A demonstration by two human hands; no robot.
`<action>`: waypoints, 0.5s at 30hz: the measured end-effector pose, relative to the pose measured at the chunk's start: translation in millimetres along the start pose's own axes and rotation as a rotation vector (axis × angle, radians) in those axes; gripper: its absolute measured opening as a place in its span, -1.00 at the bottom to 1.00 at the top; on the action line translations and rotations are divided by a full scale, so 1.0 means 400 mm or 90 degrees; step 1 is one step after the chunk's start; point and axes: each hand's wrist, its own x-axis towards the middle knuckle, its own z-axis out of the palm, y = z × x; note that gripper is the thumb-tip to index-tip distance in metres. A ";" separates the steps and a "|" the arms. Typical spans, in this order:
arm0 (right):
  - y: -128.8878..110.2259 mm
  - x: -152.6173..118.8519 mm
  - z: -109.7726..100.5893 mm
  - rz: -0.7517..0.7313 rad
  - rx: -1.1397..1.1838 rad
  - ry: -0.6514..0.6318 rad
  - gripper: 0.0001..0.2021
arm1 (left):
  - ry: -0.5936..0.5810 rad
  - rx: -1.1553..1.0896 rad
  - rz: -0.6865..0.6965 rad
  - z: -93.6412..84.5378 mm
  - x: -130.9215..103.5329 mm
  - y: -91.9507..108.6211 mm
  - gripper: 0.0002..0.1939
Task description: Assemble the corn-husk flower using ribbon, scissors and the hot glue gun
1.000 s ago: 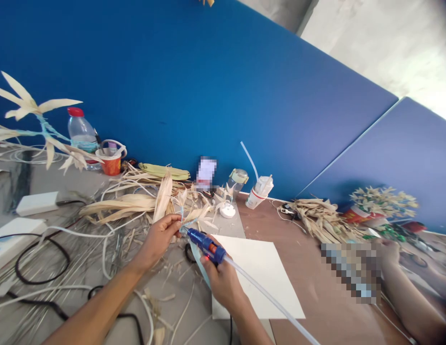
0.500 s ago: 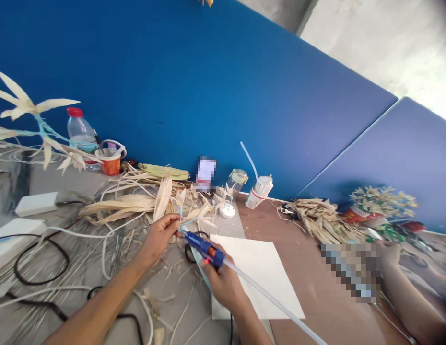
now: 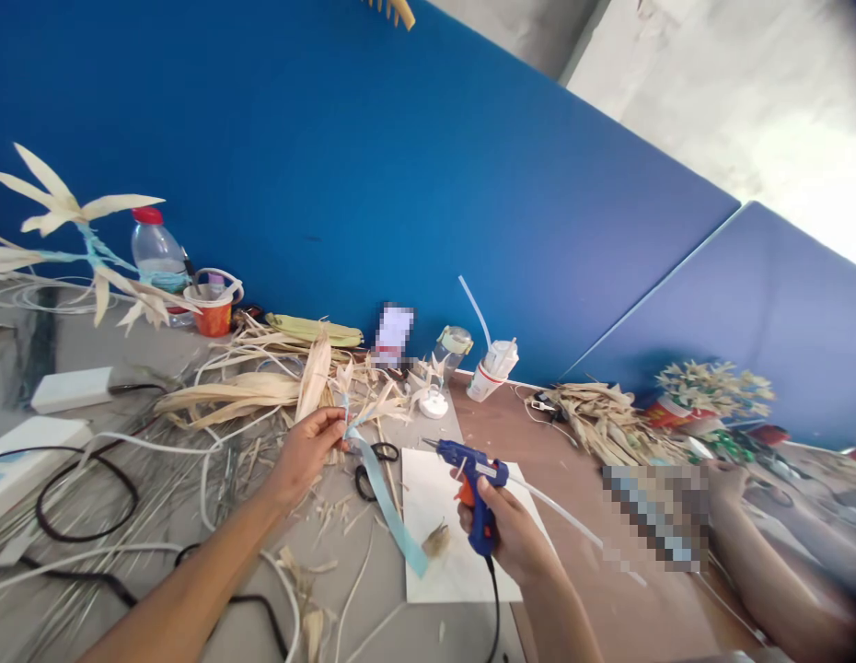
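Between its fingertips my left hand (image 3: 309,458) pinches a husk flower stem (image 3: 346,425) wrapped in light blue tape. From that point a light blue ribbon (image 3: 390,516) trails down to the right, its end over a white sheet (image 3: 428,479). My right hand (image 3: 507,525) is closed around the handle of a blue glue gun (image 3: 478,470) with an orange trigger. The gun's nozzle points left, apart from the stem, and a long clear glue stick (image 3: 562,511) comes out of its back. Pale husk petals (image 3: 393,405) fan out above my left hand.
Dried husks (image 3: 227,396), scissors (image 3: 364,481), cables and white power strips (image 3: 34,451) lie at the left. Behind stand a bottle (image 3: 154,253), a red cup (image 3: 213,313) and a white cup (image 3: 487,378). At the right are another person's arms (image 3: 752,552) and potted husk flowers (image 3: 711,387).
My right hand has moved right with the glue gun, away from the stem. The ribbon and a brown scrap on the sheet now show. My left hand has stayed almost in place.
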 end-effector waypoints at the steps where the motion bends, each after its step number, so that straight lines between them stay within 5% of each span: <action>1: 0.003 0.003 -0.020 0.036 0.026 -0.004 -0.55 | -0.005 -0.009 -0.001 0.000 -0.001 -0.001 -0.66; 4: 0.012 0.011 -0.078 0.126 -0.020 0.018 -0.54 | -0.028 -0.044 -0.013 -0.004 0.000 -0.009 -0.68; 9: -0.021 -0.013 -0.123 0.187 -0.445 0.027 -0.32 | -0.075 -0.082 -0.040 -0.010 0.003 -0.028 -0.69; 12: -0.065 -0.032 -0.067 0.019 -0.473 -0.096 -0.41 | -0.101 -0.106 -0.050 -0.006 0.000 -0.025 -0.71; 15: -0.089 -0.015 0.057 -0.191 -0.379 -0.046 -0.57 | -0.135 -0.129 -0.053 0.003 -0.012 -0.007 -0.71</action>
